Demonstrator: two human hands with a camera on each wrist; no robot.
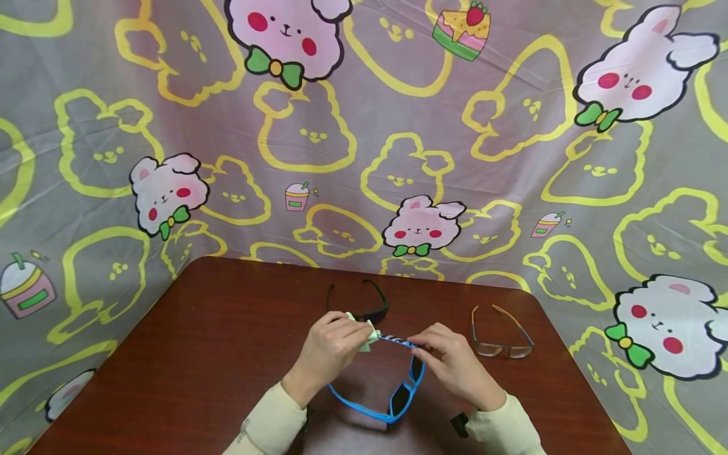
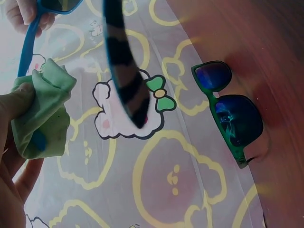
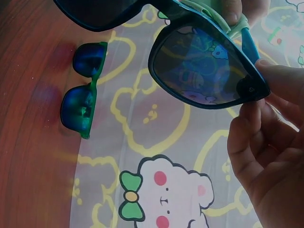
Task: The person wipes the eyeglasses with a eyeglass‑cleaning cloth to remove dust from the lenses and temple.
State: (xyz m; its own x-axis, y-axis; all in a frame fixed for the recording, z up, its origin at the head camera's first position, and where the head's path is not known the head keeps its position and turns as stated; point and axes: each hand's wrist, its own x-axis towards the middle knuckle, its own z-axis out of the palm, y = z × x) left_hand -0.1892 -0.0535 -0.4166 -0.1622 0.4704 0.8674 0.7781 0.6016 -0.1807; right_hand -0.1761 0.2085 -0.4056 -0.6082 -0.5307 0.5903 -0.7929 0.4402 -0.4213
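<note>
Blue-framed sunglasses (image 1: 364,412) with dark lenses are held above the table between both hands, temples unfolded. My left hand (image 1: 332,346) pinches a light green cloth (image 2: 45,109) folded around one temple, whose blue tip shows near the cloth's lower part in the left wrist view. The other temple, striped on its inner side, hangs free there. My right hand (image 1: 455,363) grips the frame at the corner where that clothed temple meets the front, with thumb and fingers beside a dark lens (image 3: 199,66).
Green-framed sunglasses (image 1: 375,315) with bluish lenses lie on the brown table (image 1: 199,354) beyond the left hand. Clear eyeglasses (image 1: 506,346) with orange-tipped temples lie to the right. A patterned cloth backdrop (image 1: 318,145) surrounds the table's back and sides.
</note>
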